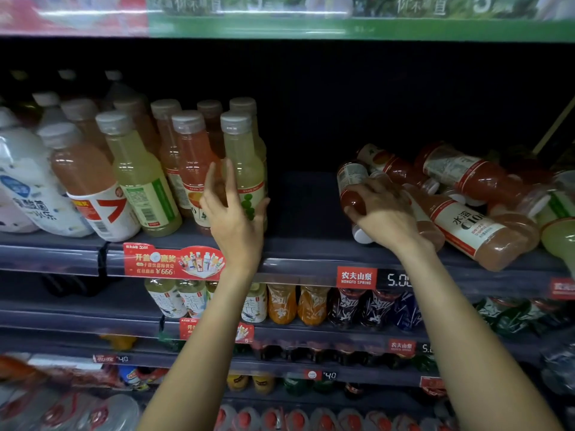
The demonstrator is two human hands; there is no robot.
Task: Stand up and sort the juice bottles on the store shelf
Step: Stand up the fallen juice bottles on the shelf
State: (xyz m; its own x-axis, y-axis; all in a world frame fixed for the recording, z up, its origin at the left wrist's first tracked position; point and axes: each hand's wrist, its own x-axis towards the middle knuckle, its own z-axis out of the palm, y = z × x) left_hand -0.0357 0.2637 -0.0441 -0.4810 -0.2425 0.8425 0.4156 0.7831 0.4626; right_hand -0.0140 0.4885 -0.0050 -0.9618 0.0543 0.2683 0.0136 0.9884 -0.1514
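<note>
Upright juice bottles, pale yellow-green and pink-orange with grey caps, stand in rows on the left of the dark shelf (298,250). My left hand (235,216) rests against the front yellow-green bottle (244,157), thumb at its right side, fingers spread loosely beside it. On the right lies a heap of toppled red and pink bottles (479,194). My right hand (384,213) is closed over a lying red bottle (351,185) at the left edge of that heap, its white cap pointing toward me.
A bare gap of shelf separates the upright rows from the heap. White yogurt-drink bottles (25,181) stand at far left. Price strips and a red promo tag (174,264) line the shelf edge. Lower shelves hold tea, orange and dark drinks.
</note>
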